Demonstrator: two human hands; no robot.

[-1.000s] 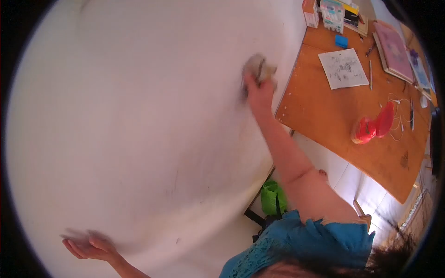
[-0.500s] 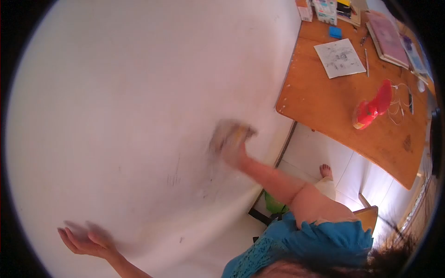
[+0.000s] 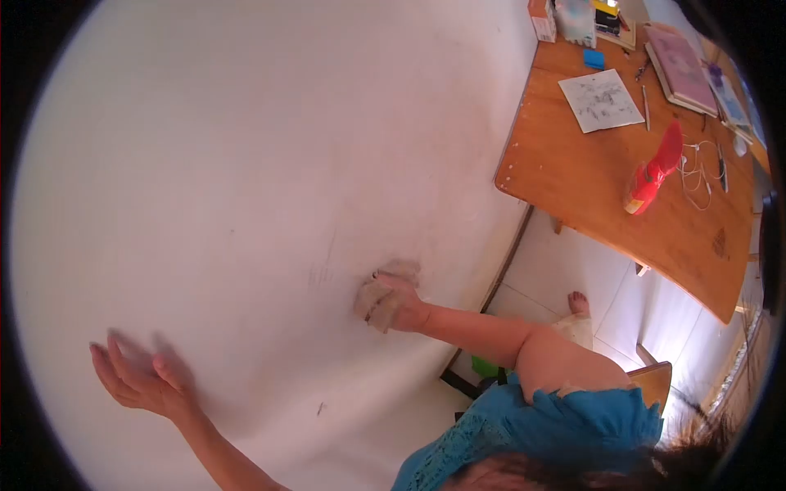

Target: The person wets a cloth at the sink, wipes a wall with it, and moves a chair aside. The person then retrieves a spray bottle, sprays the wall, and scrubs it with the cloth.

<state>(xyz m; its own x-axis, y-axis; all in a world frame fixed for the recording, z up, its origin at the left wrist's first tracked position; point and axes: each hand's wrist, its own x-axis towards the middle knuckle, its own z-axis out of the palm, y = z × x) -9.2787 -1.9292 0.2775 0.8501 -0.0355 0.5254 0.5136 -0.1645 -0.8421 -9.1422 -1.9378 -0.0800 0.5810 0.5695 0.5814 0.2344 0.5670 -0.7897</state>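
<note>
A bunched, greyish-beige cloth [image 3: 378, 308] is pressed against the white wall [image 3: 213, 147] under my right hand [image 3: 399, 303], whose fingers bend around it. Faint dark scratches show on the wall just left of the cloth. At the lower left, my left hand [image 3: 146, 383] is beside the wall with its fingers apart and nothing in it; its shadow falls on the wall. Whether its fingertips touch the surface is hard to tell.
On the right stands a wooden table [image 3: 573, 176] with a red bottle [image 3: 651, 176], a drawn-on white sheet [image 3: 602, 101], a pink book [image 3: 681, 69], white earphones and boxes. Below are a chair [image 3: 652, 383], a green bag [image 3: 485, 367] and a bare foot [image 3: 579, 303].
My right hand has swept down and to the left along the wall with the cloth. My left hand has risen a little, its fingers now pointing more upward.
</note>
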